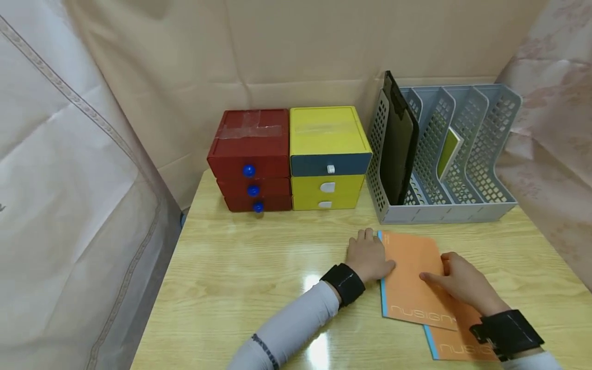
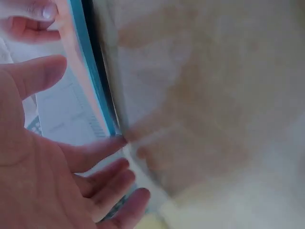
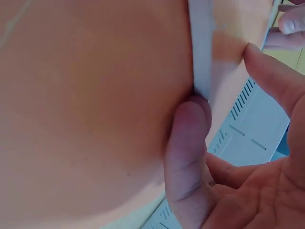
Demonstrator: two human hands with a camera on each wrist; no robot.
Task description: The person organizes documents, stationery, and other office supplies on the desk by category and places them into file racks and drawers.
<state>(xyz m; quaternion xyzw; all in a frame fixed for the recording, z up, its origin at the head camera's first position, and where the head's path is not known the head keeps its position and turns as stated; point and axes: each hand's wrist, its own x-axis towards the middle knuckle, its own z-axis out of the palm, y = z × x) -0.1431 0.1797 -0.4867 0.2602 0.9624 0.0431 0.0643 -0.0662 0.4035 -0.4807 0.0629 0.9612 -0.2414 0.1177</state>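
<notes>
Two orange notebooks with blue spines lie overlapping on the right of the table in the head view. The upper notebook (image 1: 409, 288) covers part of the lower notebook (image 1: 446, 340). My left hand (image 1: 368, 258) is at the upper notebook's spine, its fingers extended. In the left wrist view, the index fingertip touches the blue spine (image 2: 90, 62) near its end, and the thumb stands apart from it. At the opposite edge, my right hand (image 1: 469, 282) pinches the upper notebook, thumb on the cover and a bent finger (image 3: 186, 157) against the page edge.
A grey file rack (image 1: 444, 213) stands behind the notebooks, holding a black clipboard (image 1: 400, 149) and a small green-covered pad (image 1: 447, 154). To its left are red drawers (image 1: 252, 133) with blue knobs and yellow drawers (image 1: 324, 128). Cloth hangs behind and beside the wooden table (image 1: 222, 288).
</notes>
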